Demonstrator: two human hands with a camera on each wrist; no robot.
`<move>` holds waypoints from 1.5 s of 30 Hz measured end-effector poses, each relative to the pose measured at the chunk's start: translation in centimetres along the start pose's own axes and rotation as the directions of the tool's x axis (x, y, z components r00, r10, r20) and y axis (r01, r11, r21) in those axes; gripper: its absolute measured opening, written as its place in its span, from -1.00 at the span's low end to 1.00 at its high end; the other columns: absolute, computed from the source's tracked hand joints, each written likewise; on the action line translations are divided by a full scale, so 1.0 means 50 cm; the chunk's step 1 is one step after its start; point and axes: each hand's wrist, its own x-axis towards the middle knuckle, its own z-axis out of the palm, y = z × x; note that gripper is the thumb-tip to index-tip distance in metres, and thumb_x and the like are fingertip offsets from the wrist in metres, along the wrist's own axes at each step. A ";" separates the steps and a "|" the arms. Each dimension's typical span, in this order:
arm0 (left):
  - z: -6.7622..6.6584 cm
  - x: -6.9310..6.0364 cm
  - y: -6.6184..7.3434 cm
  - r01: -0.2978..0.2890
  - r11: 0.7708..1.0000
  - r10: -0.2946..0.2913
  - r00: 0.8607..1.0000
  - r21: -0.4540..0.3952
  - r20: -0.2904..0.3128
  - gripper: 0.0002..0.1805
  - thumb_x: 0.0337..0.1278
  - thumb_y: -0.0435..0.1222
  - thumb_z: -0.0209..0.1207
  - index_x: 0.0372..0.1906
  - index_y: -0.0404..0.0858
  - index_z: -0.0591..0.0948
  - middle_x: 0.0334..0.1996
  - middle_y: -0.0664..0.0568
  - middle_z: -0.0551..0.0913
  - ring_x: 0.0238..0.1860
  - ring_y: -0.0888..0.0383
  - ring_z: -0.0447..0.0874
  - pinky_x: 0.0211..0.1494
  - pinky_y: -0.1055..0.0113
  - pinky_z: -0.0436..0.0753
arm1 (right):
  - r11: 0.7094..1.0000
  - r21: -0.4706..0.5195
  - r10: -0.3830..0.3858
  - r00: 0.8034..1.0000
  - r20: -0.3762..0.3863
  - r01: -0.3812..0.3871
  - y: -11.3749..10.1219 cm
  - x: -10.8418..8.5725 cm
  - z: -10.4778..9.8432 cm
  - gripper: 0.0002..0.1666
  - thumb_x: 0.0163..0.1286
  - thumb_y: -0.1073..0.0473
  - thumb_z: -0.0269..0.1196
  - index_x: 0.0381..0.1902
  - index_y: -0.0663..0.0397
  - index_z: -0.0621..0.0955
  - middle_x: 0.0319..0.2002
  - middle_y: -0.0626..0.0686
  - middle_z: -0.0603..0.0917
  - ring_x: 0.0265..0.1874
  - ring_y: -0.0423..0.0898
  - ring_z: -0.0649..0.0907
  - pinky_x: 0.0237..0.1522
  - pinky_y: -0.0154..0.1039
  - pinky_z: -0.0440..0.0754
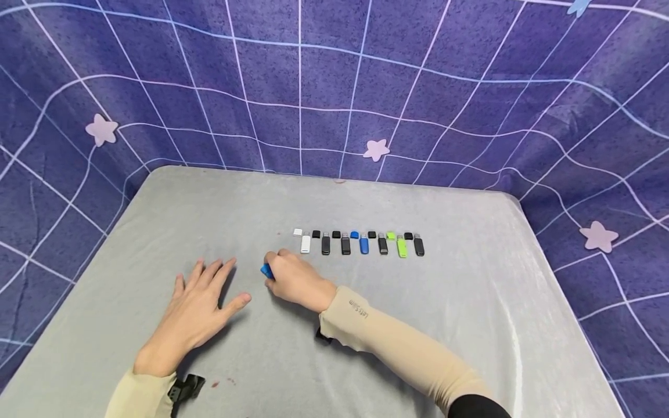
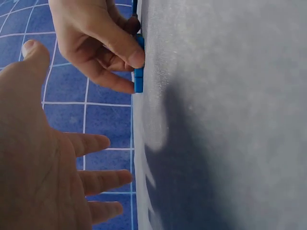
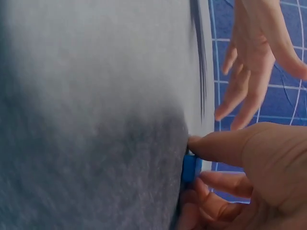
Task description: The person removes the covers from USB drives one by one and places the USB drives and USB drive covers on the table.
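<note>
My right hand (image 1: 298,280) pinches a blue USB stick (image 1: 266,270) between thumb and fingers, low at the grey tabletop. In the left wrist view a seam shows across the blue USB stick (image 2: 139,79), and fingers cover part of it. To the left, my left hand (image 1: 201,310) holds nothing, its fingers spread and straight above the cloth. Beyond my right hand is a row of uncapped USB sticks: a white one (image 1: 305,244) at the left end, a blue one (image 1: 364,244), a green one (image 1: 402,247) and several black ones (image 1: 346,245).
Behind the row lie small caps matching the sticks, among them a white cap (image 1: 297,232), a blue cap (image 1: 355,234) and a green cap (image 1: 390,235). A grey cloth (image 1: 444,325) covers the table. Purple gridded curtain (image 1: 334,87) hangs around its back and sides.
</note>
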 end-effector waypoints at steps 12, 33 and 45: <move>0.012 0.019 0.030 -0.021 1.000 0.021 1.000 -0.019 0.005 -0.09 0.34 0.28 0.13 0.59 -0.15 0.25 0.49 -0.28 0.33 0.53 -0.53 0.03 0.35 -0.65 -0.02 | 0.989 0.144 0.009 0.999 0.044 -0.015 0.020 -0.033 -0.025 -0.87 0.30 0.28 0.42 -0.19 0.07 0.72 -0.30 -0.05 0.67 -0.33 -0.20 0.54 -0.32 -0.44 0.53; 0.039 0.040 0.165 -0.396 0.912 0.385 0.916 -0.106 -0.116 -0.76 0.40 0.07 0.24 -0.13 0.02 0.66 -0.23 0.30 0.73 -0.28 0.33 0.65 -0.17 0.26 0.68 | 0.931 0.306 -0.171 0.979 -0.111 0.197 0.081 -0.159 -0.117 -0.69 0.21 0.31 0.50 -0.06 0.16 0.78 -0.20 0.00 0.85 -0.19 -0.16 0.81 -0.10 -0.40 0.70; 0.049 0.059 0.230 -0.437 0.893 0.427 0.898 -0.105 -0.106 -0.73 0.51 -0.10 0.15 -0.43 0.04 0.60 -0.57 0.33 0.47 -0.49 0.36 0.44 -0.40 0.35 0.52 | 0.918 0.175 -0.349 0.934 -0.070 0.356 0.092 -0.208 -0.148 -0.78 0.29 0.19 0.46 -0.13 0.13 0.75 -0.24 -0.04 0.82 -0.30 -0.28 0.75 -0.17 -0.51 0.65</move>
